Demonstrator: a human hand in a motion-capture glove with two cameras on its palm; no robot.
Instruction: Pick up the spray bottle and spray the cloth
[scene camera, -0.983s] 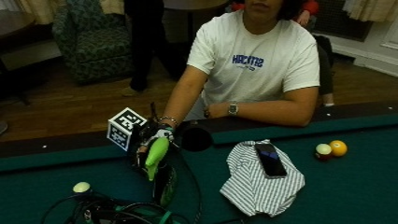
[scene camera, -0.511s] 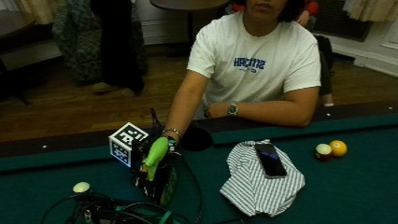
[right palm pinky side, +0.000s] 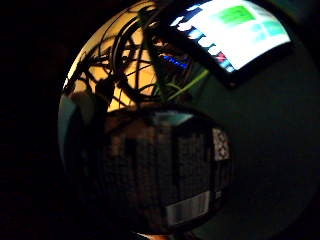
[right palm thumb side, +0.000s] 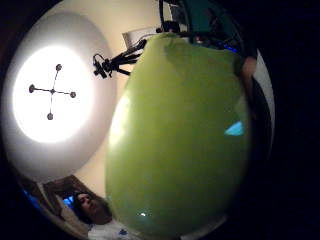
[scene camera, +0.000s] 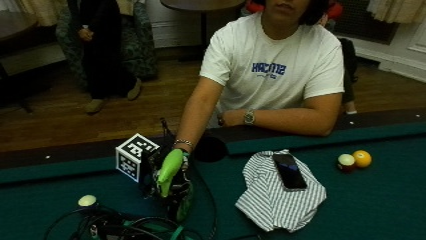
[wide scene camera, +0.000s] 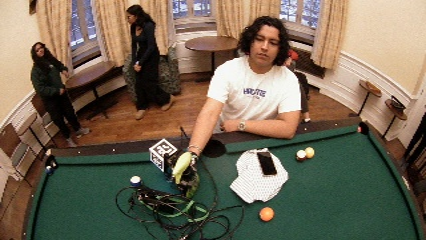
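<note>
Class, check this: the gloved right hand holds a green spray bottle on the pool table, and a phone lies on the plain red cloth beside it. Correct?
Not quite. The cloth is white with dark stripes, not plain red, as the outside view shows. The rest stands: the right hand holds the green spray bottle, and the phone lies on the cloth.

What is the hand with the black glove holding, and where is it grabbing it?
The gloved right hand holds a green spray bottle around its upper part. How the fingers sit on it is hidden.
</note>
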